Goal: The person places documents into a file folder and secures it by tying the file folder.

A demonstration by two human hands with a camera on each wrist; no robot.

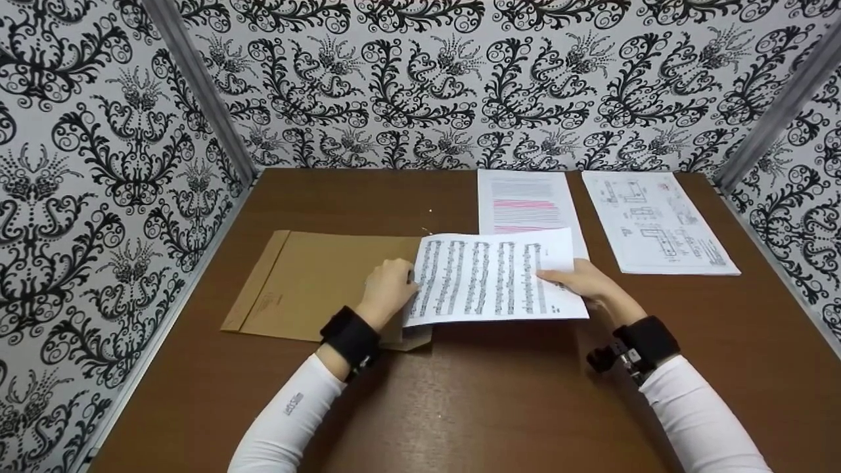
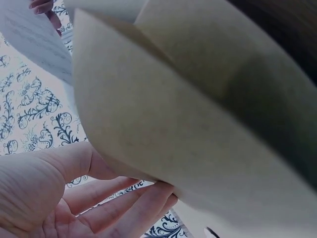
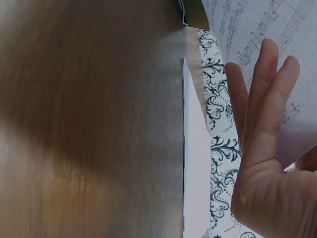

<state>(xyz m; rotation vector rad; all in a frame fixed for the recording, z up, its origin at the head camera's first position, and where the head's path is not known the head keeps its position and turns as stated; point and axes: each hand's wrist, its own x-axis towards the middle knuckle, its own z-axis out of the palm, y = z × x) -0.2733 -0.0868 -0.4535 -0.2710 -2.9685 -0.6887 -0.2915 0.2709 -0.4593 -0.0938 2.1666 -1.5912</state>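
A brown paper envelope [image 1: 328, 276] lies on the left of the table, its mouth facing right. My left hand [image 1: 387, 289] pinches the edge of that mouth between thumb and fingers; in the left wrist view the envelope [image 2: 148, 109] gapes apart there. Sheet music [image 1: 486, 276] is raised over the table, its left edge beside my left hand at the envelope's mouth. At its right end my right hand [image 1: 588, 282] holds it, thumb on top. From below, in the right wrist view, the fingers [image 3: 265, 109] lie along the underside of the music [image 3: 247, 29].
Behind the music lies a text sheet [image 1: 525, 190] with pink highlighted lines. A stack of technical drawings [image 1: 660, 223] rests at the back right of the brown table [image 1: 512, 401]. Patterned walls [image 1: 420, 79] stand behind and at both sides.
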